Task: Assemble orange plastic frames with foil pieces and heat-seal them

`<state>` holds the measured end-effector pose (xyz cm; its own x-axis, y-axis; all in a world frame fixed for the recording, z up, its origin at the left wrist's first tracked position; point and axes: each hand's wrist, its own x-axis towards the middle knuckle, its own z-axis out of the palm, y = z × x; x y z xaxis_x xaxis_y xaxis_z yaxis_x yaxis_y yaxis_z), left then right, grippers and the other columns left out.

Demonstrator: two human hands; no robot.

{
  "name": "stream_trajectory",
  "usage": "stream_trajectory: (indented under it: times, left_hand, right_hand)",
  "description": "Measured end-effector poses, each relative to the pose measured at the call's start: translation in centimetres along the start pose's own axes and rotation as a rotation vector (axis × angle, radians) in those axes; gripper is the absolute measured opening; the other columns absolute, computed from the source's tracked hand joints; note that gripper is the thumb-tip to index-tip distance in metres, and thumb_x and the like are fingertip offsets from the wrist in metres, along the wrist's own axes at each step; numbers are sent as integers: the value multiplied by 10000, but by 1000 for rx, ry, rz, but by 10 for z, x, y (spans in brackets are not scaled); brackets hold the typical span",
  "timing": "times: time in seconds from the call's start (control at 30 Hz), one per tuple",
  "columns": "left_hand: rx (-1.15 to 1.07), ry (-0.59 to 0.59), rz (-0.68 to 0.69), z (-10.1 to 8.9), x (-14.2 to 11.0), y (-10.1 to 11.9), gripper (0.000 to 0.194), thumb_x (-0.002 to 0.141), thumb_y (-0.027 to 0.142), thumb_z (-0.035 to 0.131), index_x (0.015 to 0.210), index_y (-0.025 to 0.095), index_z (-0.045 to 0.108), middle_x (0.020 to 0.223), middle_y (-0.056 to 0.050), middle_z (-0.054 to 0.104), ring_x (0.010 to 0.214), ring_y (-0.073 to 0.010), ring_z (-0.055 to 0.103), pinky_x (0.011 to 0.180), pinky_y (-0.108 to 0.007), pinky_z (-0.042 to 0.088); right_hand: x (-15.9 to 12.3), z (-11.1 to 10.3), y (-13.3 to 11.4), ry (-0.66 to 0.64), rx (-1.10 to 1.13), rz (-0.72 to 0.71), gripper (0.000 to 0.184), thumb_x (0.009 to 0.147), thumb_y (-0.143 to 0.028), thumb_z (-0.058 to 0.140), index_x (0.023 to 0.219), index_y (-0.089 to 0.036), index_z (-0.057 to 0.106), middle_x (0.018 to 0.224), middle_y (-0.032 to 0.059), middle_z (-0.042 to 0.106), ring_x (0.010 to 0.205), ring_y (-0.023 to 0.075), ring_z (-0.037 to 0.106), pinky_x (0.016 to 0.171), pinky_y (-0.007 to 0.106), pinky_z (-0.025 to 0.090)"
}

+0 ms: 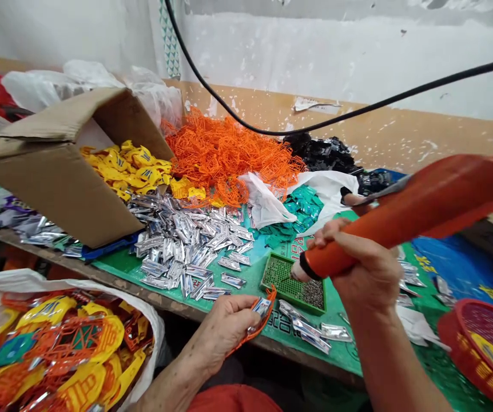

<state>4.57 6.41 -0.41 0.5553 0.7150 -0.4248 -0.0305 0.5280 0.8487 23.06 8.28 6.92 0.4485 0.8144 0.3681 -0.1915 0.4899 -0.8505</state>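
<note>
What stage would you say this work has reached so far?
The white sack holds pieces that look assembled. In hand, the left hand holds an orange lattice piece with a silver part, and the right hand grips an orange-handled tool above a green tray of small screws. Still to do: big heaps of loose silver parts, orange lattice and yellow pieces, so much remains.

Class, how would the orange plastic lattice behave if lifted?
The orange plastic lattice probably feels light for its size, being thin open strands. It likely flexes, as the piece in the left hand curves. Tangled strands may snag together.
</note>
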Motion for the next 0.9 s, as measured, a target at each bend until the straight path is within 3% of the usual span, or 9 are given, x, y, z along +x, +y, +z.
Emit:
stream_trajectory:
  times: [0.13,0.3,0.53,0.9]
  left_hand:
    - [-45,-26,26,2,0,-3,207,642,233,604,763,121,729,637,1,566,589,-113,412,584,-262,277]
    - [-50,-39,28,2,0,-4,230,636,224,602,791,117,733,605,14,521,566,-104,369,569,-270,240]
    - [-57,-53,37,1,0,-3,256,613,206,571,789,104,726,581,27,476,543,-93,302,553,-283,170]
    - [-93,-46,34,1,2,-3,226,597,185,559,740,98,711,580,26,472,543,-84,317,541,-263,175]
  right_hand:
    - [-22,10,-14,-57,66,33,373,643,-112,616,982,-268,618,628,-25,579,549,148,561,567,344,498]
    - [-37,18,-12,-66,93,64,433,618,-99,634,1012,-278,611,635,-27,587,553,152,562,570,342,495]
    - [-39,19,-6,-81,65,62,374,644,-127,648,987,-272,617,646,-32,592,564,149,558,581,342,497]
    - [-39,22,-6,-69,61,129,498,605,-138,700,1078,-250,592,637,-33,613,556,151,569,546,323,485]
